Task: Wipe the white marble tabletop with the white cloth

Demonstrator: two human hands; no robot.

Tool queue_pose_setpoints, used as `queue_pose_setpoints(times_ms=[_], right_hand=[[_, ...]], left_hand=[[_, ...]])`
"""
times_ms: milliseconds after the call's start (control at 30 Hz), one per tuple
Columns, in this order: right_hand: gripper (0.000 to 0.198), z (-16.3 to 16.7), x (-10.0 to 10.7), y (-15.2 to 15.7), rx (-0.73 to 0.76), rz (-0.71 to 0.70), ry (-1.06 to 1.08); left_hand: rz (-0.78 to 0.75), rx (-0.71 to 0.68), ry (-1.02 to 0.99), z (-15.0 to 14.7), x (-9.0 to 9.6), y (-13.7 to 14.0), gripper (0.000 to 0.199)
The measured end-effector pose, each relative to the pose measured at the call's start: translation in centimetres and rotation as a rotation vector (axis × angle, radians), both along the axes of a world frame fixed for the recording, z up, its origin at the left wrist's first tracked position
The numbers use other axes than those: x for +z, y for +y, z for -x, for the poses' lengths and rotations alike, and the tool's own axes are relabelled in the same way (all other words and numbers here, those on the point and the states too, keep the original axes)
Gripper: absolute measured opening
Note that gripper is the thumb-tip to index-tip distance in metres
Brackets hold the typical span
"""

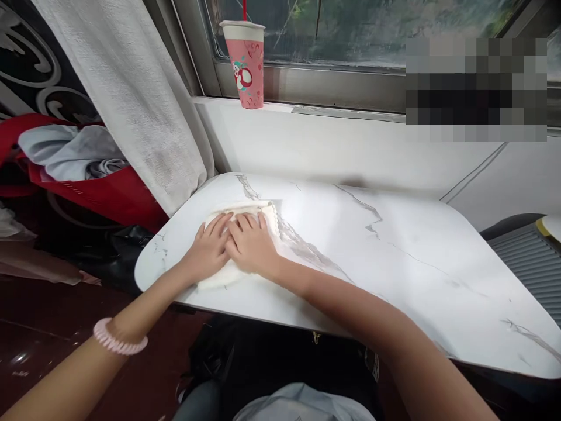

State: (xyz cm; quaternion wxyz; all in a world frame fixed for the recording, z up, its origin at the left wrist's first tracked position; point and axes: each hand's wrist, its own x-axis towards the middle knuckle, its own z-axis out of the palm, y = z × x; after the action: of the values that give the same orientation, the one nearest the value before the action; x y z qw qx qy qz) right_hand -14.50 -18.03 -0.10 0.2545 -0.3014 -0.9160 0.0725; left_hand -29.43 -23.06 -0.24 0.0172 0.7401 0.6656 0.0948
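A cream cloth with a scalloped edge lies spread on the left part of the white marbled tabletop. Both hands press down on it side by side, and their thumbs meet near its middle. My left hand rests flat with its fingers stretched toward the far edge of the cloth. My right hand is flat too, its fingers a little spread. A pink coiled band circles my left wrist. Much of the cloth is hidden under the hands.
A pink paper cup with a red straw stands on the window ledge. A pale curtain hangs at the table's left end, beside a red bag of folded cloth. A grey ridged object is at the right.
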Motion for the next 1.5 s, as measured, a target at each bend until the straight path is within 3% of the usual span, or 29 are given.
queue_pose_setpoints(times_ms=[133, 267, 633, 800, 1233, 1500], right_hand=[[0.043, -2.4, 0.4, -3.5, 0.085, 0.017, -0.026], [0.046, -4.3, 0.7, -5.7, 0.103, 0.046, -0.057], [0.043, -5.4, 0.8, -4.9, 0.106, 0.073, -0.046], [0.042, -5.2, 0.5, -1.9, 0.047, 0.103, -0.021], [0.035, -6.3, -0.4, 13.1, -0.231, 0.103, 0.093], [0.032, -7.4, -0.7, 19.0, -0.314, 0.119, 0.162]], left_hand=[[-0.011, 0.031, 0.055, -2.5, 0.0, -4.8, 0.065], [-0.039, 0.019, 0.095, -4.5, 0.1, -7.2, 0.065], [0.052, -0.024, 0.081, -4.9, 0.2, -5.8, 0.068], [0.129, -0.039, 0.088, -5.0, 0.8, -1.8, 0.066], [0.125, -0.132, 0.135, -7.7, 1.3, 15.9, 0.06], [0.053, -0.151, 0.064, -9.4, 1.3, 21.7, 0.053]])
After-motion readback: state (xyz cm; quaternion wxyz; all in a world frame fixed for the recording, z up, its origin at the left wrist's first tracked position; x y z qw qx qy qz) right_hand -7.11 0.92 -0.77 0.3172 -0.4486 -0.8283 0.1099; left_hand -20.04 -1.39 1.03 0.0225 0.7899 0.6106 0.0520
